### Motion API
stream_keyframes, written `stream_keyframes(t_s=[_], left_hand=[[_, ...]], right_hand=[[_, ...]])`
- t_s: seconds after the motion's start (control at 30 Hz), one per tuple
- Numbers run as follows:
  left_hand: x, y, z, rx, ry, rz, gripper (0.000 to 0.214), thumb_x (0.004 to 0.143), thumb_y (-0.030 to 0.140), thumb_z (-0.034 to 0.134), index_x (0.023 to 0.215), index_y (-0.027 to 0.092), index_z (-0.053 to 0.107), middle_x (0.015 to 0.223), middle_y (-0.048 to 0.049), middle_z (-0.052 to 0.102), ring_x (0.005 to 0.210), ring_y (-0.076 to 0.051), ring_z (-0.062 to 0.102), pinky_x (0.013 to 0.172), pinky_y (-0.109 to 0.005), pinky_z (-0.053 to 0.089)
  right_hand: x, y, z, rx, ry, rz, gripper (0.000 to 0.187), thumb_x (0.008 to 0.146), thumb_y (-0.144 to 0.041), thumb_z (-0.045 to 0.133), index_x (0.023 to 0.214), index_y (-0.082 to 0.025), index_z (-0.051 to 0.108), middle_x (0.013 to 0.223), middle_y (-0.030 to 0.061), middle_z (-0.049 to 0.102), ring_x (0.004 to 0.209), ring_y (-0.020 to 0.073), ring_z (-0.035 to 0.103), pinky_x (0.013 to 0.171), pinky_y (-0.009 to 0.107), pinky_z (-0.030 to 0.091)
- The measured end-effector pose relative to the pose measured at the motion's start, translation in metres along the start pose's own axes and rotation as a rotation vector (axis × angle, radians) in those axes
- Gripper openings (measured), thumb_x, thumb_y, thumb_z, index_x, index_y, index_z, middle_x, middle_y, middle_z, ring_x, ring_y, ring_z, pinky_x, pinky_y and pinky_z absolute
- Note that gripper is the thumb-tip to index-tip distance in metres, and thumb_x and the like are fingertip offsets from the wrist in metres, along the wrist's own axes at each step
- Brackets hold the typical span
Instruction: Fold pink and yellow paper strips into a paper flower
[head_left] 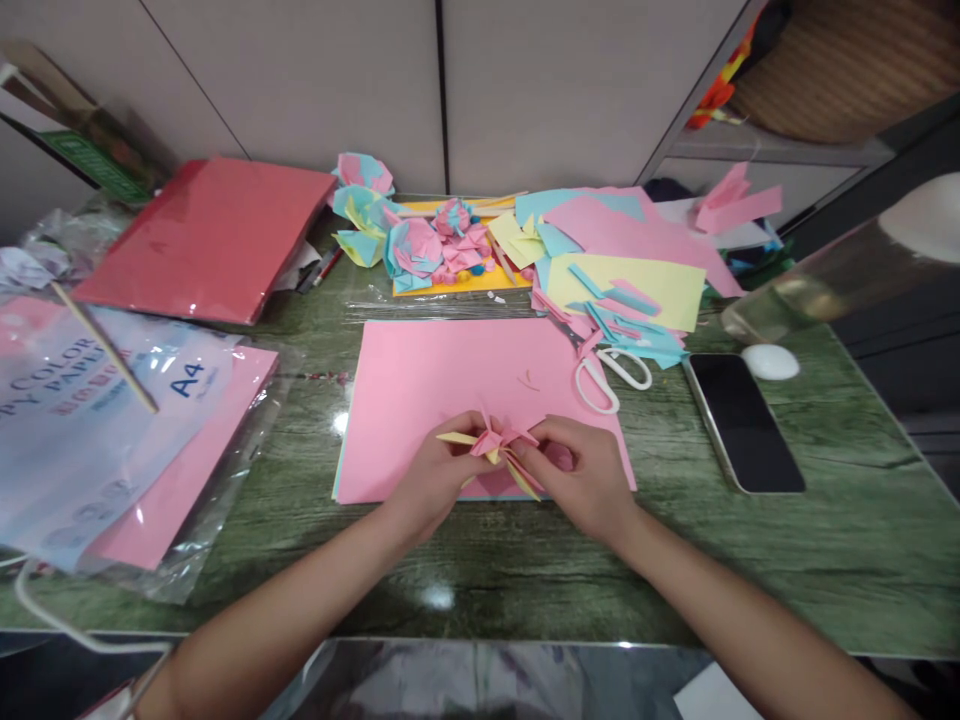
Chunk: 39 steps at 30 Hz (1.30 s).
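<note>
Between my two hands is a small folded paper flower in pink and yellow, its pointed petals sticking out several ways. My left hand pinches it from the left, thumb and fingers closed on it. From the right, my right hand grips its other side with bent fingers. Both hands are just above a stack of pink paper sheets. White-handled scissors lie at the stack's right edge, with their blades partly covered by paper scraps.
Finished paper flowers and paper scraps lie along the back. A red folder and a bagged pack of A4 paper are on the left. On the right are a phone, a white oval object and a clear bottle.
</note>
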<state>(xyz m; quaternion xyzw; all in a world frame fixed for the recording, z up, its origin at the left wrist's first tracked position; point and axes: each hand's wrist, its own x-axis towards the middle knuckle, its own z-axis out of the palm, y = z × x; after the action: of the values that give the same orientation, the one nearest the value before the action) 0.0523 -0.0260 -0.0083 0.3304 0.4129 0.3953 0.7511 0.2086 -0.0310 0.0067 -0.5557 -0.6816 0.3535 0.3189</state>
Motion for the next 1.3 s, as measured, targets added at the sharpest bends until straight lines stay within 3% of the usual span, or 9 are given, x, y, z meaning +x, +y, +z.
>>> stream_keyframes(t_s=[0.43,0.63,0.97,1.3], left_hand=[[-0.004,-0.001,0.001,0.160,0.036,0.110,0.018,0.067,0.019,0.067,0.081,0.015,0.057,0.079,0.0008,0.056,0.076,-0.011,0.050,0.070,-0.022,0.039],[-0.004,-0.002,0.001,0.181,0.039,0.106,0.019,0.066,0.018,0.067,0.082,0.016,0.058,0.079,0.0007,0.058,0.077,-0.012,0.052,0.069,-0.022,0.040],[-0.007,0.000,0.011,0.229,0.112,0.159,0.017,0.067,0.021,0.066,0.077,0.016,0.053,0.072,0.0035,0.052,0.069,-0.009,0.048,0.064,-0.020,0.039],[-0.009,-0.006,0.014,0.325,0.171,0.236,0.015,0.072,0.024,0.062,0.080,0.017,0.051,0.081,0.0010,0.053,0.072,-0.011,0.048,0.063,-0.021,0.039]], right_hand=[[-0.005,0.002,0.004,-0.072,0.110,-0.180,0.017,0.080,-0.023,0.053,0.065,-0.018,0.060,0.059,-0.0015,0.060,0.055,0.0092,0.051,0.054,0.022,0.037],[-0.005,0.003,0.005,-0.122,0.103,-0.256,0.016,0.082,-0.023,0.050,0.071,-0.017,0.061,0.062,-0.0004,0.061,0.057,0.0099,0.052,0.057,0.023,0.038],[-0.003,0.009,0.004,-0.482,0.223,-0.530,0.020,0.078,-0.017,0.051,0.058,-0.017,0.052,0.051,-0.0004,0.050,0.051,0.0109,0.042,0.056,0.026,0.033],[-0.004,0.012,0.001,-0.735,0.301,-0.634,0.027,0.077,-0.021,0.054,0.052,-0.019,0.044,0.047,-0.0037,0.045,0.048,0.0098,0.037,0.057,0.026,0.032]])
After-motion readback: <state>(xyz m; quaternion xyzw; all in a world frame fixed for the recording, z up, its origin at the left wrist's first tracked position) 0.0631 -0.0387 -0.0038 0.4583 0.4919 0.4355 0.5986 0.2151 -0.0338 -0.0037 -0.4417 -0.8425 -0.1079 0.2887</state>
